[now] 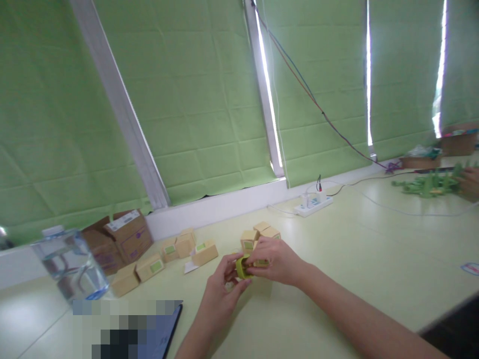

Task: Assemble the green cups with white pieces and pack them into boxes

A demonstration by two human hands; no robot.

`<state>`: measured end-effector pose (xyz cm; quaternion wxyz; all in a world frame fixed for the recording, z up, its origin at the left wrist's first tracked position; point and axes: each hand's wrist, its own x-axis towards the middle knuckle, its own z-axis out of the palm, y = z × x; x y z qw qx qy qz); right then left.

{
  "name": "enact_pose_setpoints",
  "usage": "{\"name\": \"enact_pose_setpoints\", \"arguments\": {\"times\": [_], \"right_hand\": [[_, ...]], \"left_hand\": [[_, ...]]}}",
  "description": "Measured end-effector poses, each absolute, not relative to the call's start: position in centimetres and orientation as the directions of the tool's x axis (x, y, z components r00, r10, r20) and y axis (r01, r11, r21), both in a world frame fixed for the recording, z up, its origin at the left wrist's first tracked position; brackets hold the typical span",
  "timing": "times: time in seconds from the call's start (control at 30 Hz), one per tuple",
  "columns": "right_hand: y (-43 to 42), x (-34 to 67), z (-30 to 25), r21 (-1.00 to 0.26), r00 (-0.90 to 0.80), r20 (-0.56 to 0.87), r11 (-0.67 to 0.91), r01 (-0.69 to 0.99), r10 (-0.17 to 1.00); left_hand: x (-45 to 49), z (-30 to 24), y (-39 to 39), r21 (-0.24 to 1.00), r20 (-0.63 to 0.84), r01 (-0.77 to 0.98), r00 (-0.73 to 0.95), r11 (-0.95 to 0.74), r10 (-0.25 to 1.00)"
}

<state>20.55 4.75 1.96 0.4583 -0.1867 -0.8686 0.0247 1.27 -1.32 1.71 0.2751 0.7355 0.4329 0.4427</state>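
Between my two hands is a small yellow-green hollow piece [239, 268], like a short open cup or ring, held just above the table. My left hand [220, 295] grips it from the left, with the thumb below and the fingers curled round its side. From the right, my right hand [279, 260] has bent fingers pressed together at the opening of the piece. What lies between those fingertips is too small and blurred to make out. Right behind my hands stand several small tan cardboard boxes [248, 239] with green labels, partly covered by my right hand.
More small tan boxes [150, 267] lie at the left, near an open brown carton [130, 234] and a large water bottle [73, 267]. A dark-edged device [170, 331] lies front left. A power strip [314, 205] sits behind; another person's hand [469, 182] touches green pieces [430, 183].
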Motion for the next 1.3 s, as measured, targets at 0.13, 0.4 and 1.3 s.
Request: {"name": "enact_pose_setpoints", "arguments": {"times": [0.13,0.4,1.3], "right_hand": [[4.9,20.5,1.7,-0.168,-0.571,0.752,0.933,0.319,0.331],[5.2,20.2,1.4,-0.165,-0.608,0.731,0.945,0.283,0.31],[4.5,20.5,2.1,-0.517,-0.356,0.745,0.826,0.226,0.564]], "left_hand": [[1.4,1.6,-1.3,0.777,0.405,0.413,0.248,-0.474,0.88],[1.1,1.2,-1.0,0.782,0.41,0.397,0.253,-0.48,0.876],[-0.5,0.7,0.6,0.88,0.452,0.128,0.069,-0.457,0.889]]}}
